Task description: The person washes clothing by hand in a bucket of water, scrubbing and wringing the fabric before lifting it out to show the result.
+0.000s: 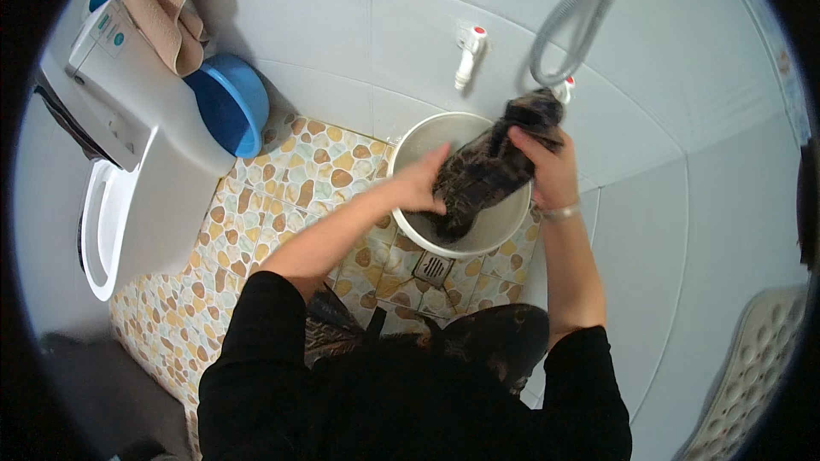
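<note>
A dark, patterned cloth bundle [487,166], bunched and long, hangs slantwise above a round white bucket [402,205]. My right hand [548,166] grips its upper end, thumb across the fabric, with a bracelet at the wrist. At the bundle's lower left side is my left hand [419,186], blurred, with thumb and fingers spread. Whether that hand grips the cloth or only touches it is unclear. The bundle's lower end dips inside the bucket's rim, and the bucket's bottom is mostly hidden behind it.
Behind the bucket, a white tap [472,57] juts from the wall near a looped grey hose [551,64]. A floor drain [434,267] lies in front. At left stand a white toilet [160,205], a blue basin [246,102] and a hanging beige towel [160,6]. A dimpled mat [749,365] is at right.
</note>
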The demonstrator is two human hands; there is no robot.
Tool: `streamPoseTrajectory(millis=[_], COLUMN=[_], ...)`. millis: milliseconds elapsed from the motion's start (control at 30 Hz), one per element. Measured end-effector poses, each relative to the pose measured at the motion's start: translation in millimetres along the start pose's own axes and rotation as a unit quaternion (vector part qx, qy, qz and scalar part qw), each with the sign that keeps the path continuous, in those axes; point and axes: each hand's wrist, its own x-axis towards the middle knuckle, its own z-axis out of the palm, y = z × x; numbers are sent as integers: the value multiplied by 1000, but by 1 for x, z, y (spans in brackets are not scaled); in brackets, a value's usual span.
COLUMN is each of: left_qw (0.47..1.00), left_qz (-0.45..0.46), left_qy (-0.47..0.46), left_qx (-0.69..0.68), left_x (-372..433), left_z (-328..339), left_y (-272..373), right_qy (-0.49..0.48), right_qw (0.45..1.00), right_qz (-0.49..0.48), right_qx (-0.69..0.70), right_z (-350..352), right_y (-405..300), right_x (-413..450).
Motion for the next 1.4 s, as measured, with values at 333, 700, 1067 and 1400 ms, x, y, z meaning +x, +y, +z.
streamPoseTrajectory(millis=[333,700,1067,1400], left_qw=[946,935,956,966], left_qz=[-67,-262,-116,-131], left_qy=[236,227,188,218], left_qx=[-213,-69,194,-47], left_x=[37,36,-1,-56], left_z=[91,2,-27,-28], left_y=[20,108,185,193], right_qy=[30,-55,142,128], right_qw=[993,924,873,789], right_qz=[-100,169,446,437], right_qx=[59,-339,135,411], right_z=[17,-56,-8,6], right_y=[-97,26,35,61], right_x=[-41,-27,-62,-58])
